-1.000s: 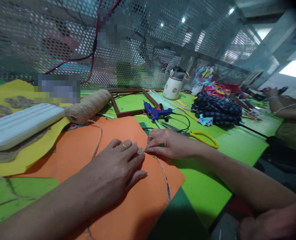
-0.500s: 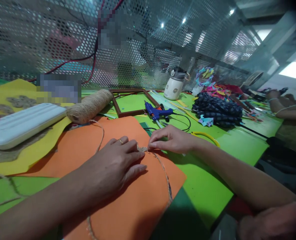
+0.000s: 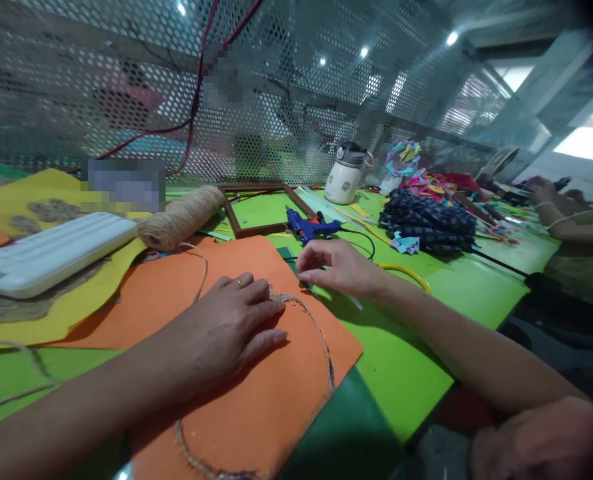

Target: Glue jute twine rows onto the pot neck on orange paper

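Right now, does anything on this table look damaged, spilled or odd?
The twine looks blackish near the right corner of the orange paper, against tan higher up; the cause can't be told. I see no spill.

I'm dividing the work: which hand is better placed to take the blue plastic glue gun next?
Probably the right hand: it looks empty and is nearer that glue gun; the left hand rests on the orange paper sheet by brown twine.

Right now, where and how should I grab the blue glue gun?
Probably the handle, right hand from the right: the blue glue gun lies with its handle pointing right, cable trailing from that end, nozzle pointing left.
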Tool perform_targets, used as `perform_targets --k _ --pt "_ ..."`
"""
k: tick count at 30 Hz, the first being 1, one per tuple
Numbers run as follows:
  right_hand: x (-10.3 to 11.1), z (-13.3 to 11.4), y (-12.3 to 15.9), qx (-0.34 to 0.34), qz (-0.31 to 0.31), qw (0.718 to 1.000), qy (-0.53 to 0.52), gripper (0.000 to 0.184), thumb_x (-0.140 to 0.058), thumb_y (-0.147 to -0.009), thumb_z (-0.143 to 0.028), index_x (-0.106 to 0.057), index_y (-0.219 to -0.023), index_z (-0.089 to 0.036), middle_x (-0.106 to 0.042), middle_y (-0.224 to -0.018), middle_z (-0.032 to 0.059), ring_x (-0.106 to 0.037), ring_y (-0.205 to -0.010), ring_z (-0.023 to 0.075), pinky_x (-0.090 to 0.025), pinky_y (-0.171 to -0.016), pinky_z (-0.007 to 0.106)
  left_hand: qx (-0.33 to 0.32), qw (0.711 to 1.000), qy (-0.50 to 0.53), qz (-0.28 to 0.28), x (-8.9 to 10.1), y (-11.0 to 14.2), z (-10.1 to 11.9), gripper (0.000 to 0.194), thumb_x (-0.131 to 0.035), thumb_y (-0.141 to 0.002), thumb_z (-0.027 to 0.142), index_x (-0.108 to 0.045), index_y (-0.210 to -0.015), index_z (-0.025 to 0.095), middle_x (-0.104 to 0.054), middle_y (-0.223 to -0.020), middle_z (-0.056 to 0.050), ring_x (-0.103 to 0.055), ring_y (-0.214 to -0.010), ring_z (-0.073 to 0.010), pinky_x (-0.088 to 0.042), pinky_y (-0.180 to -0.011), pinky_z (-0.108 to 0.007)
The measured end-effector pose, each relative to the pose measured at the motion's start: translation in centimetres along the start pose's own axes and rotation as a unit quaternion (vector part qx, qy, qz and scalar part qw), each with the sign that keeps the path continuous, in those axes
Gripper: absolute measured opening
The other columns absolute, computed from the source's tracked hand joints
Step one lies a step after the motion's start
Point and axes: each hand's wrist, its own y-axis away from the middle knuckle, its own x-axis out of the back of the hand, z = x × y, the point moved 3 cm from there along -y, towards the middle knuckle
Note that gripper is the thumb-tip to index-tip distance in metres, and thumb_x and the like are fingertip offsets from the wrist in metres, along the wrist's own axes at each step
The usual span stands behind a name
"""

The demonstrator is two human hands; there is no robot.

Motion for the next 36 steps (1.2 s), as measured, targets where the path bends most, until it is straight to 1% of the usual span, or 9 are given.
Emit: perform_targets --k 2,5,8,13,17,21,25,30,36 --pt "-0.1 -0.1 0.0 0.001 0.015 0.999 -0.038 0.015 -0.083 -0.078 -0.019 -0.068 -0.078 -0.019 -0.072 -0.072 -0.0011 -0.069 -0.068 0.0142 -0.057 -0.069 0.029 0.000 1.000 0.010 0.002 0.4 0.0 0.1 0.029 -0.053 -0.109 0.046 -0.072 -0.104 0.025 -0.067 -0.094 -0.004 -0.059 -0.086 -0.0235 -0.041 -0.076 -0.038" --pt "-0.5 -0.2 0.0 -0.008 0.021 0.996 -0.091 0.033 -0.094 -0.071 -0.038 -0.068 -0.072 -0.018 -0.068 -0.062 -0.0017 -0.062 -0.057 0.0124 -0.051 -0.058 0.026 0.007 1.000 0.025 0.013 0.9 0.0 0.1 0.029 -0.053 -0.109 0.046 -0.072 -0.107 0.025 -0.069 -0.093 -0.004 -0.062 -0.085 -0.0225 -0.043 -0.074 -0.035" --pt "-0.4 -0.4 -0.1 0.001 0.036 0.995 -0.098 0.047 -0.095 -0.067 -0.055 -0.066 -0.069 -0.019 -0.066 -0.056 -0.0019 -0.058 -0.051 0.0115 -0.047 -0.052 0.025 0.023 0.999 0.032 0.028 1.1 0.1 0.1 0.031 -0.050 -0.109 0.045 -0.074 -0.112 0.025 -0.072 -0.093 -0.004 -0.066 -0.082 -0.0207 -0.046 -0.072 -0.033" --pt "0.3 -0.6 -0.4 0.040 0.074 0.993 -0.084 0.052 -0.089 -0.072 -0.065 -0.060 -0.073 -0.021 -0.060 -0.051 -0.0051 -0.052 -0.046 0.0108 -0.042 -0.048 0.024 0.040 0.997 0.015 0.060 1.7 0.1 -0.3 0.033 -0.047 -0.109 0.042 -0.076 -0.111 0.025 -0.077 -0.100 -0.006 -0.072 -0.088 -0.0203 -0.054 -0.075 -0.030" --pt "0.6 -0.9 -0.5 0.083 0.102 0.988 -0.080 0.053 -0.075 -0.084 -0.071 -0.053 -0.072 -0.024 -0.054 -0.049 -0.0071 -0.048 -0.045 0.0111 -0.041 -0.049 0.025 0.053 0.990 -0.002 0.128 2.8 0.4 -1.0 0.033 -0.052 -0.106 0.043 -0.076 -0.118 0.023 -0.078 -0.115 -0.010 -0.076 -0.098 -0.0226 -0.061 -0.081 -0.032" --pt "1.0 -0.9 -1.0 0.128 0.154 0.976 -0.083 0.056 -0.069 -0.088 -0.074 -0.048 -0.070 -0.025 -0.048 -0.053 -0.0076 -0.047 -0.049 0.0115 -0.042 -0.053 0.026 0.031 0.981 -0.036 0.190 3.9 0.8 -1.5 0.029 -0.057 -0.104 0.043 -0.076 -0.119 0.026 -0.077 -0.122 -0.010 -0.076 -0.105 -0.0232 -0.064 -0.088 -0.036" --pt "1.6 -0.7 -1.5 0.146 0.195 0.964 -0.109 0.061 -0.060 -0.092 -0.079 -0.041 -0.067 -0.027 -0.040 -0.050 -0.0089 -0.040 -0.046 0.0110 -0.042 -0.051 0.027 0.013 0.978 -0.049 0.200 5.1 1.2 -2.1 0.028 -0.054 -0.106 0.036 -0.077 -0.118 0.027 -0.076 -0.122 -0.011 -0.075 -0.108 -0.0236 -0.066 -0.091 -0.039" --pt "2.6 -0.6 -1.7 0.149 0.215 0.957 -0.130 0.054 -0.075 -0.083 -0.072 -0.050 -0.070 -0.026 -0.055 -0.053 -0.0046 -0.052 -0.050 0.0131 -0.048 -0.054 0.028 0.022 0.978 -0.057 0.200 5.4 1.7 -3.0 0.026 -0.055 -0.105 0.035 -0.077 -0.115 0.027 -0.077 -0.119 -0.011 -0.077 -0.108 -0.0240 -0.066 -0.091 -0.039" --pt "2.8 -1.4 -1.7 0.144 0.208 0.958 -0.137 0.045 -0.084 -0.074 -0.059 -0.058 -0.073 -0.023 -0.068 -0.061 0.0010 -0.063 -0.055 0.0149 -0.057 -0.059 0.029 0.098 0.979 -0.022 0.178 2.7 2.8 -3.4 0.030 -0.053 -0.104 0.037 -0.079 -0.107 0.022 -0.081 -0.112 -0.011 -0.079 -0.100 -0.0243 -0.066 -0.087 -0.034"
